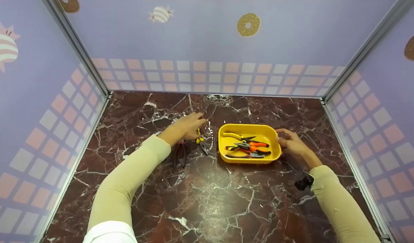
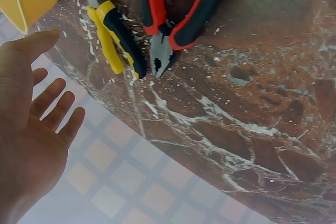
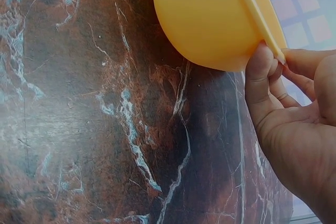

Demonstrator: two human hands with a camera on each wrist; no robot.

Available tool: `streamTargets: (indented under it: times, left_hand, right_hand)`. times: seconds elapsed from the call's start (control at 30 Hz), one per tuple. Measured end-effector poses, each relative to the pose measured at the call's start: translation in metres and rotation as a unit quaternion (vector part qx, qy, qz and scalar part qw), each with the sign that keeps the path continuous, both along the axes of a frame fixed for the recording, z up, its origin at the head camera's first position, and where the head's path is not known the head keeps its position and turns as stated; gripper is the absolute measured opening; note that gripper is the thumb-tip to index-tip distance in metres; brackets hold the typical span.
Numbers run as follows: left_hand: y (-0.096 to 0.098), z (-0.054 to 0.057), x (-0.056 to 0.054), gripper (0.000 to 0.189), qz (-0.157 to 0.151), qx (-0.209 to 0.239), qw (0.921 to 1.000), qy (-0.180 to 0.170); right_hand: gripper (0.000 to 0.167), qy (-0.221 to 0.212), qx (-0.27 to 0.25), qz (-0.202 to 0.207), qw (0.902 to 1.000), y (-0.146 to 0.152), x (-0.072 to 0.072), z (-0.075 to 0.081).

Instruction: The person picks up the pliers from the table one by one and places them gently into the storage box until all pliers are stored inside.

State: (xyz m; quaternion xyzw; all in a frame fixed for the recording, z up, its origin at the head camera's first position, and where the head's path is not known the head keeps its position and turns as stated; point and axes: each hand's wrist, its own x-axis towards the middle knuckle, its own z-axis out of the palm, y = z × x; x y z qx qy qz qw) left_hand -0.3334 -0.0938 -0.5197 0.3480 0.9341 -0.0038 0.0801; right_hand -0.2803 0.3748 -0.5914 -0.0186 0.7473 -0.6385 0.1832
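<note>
A yellow plastic tray (image 1: 264, 135) stands on the marble-patterned table with several pliers lying inside. My right hand (image 1: 294, 144) is at its right end; in the right wrist view the thumb and fingers pinch the rim. To the left of the tray, my left hand (image 1: 187, 126) hovers over two pliers, its fingers extended and holding nothing. One has yellow-and-black handles (image 2: 116, 35); the other, with red-and-black handles (image 2: 156, 3), lies beside it. In the head view the left hand hides part of both.
In the tray are yellow-handled pliers (image 1: 231, 135) and orange-handled pliers (image 1: 259, 144), among others overlapping. Patterned panels (image 1: 207, 44) enclose the table at the back and both sides. A small black device (image 1: 304, 182) sits at the right wrist.
</note>
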Motion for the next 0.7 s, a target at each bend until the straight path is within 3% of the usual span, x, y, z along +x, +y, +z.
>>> streamTargets:
  times: [0.2, 0.7]
  left_hand:
    - [-0.004, -0.008, 0.000, 0.067, 0.012, -0.001, 0.9999, -0.012]
    - [-0.007, -0.028, -0.003, 0.070, 0.016, -0.058, 0.9979, -0.024]
  right_hand:
    - [0.045, 0.001, 0.002, 0.000, 1.0000, 0.000, 0.001, 0.001]
    - [0.045, 0.011, 0.010, -0.002, 0.9999, 0.000, 0.000, 0.000]
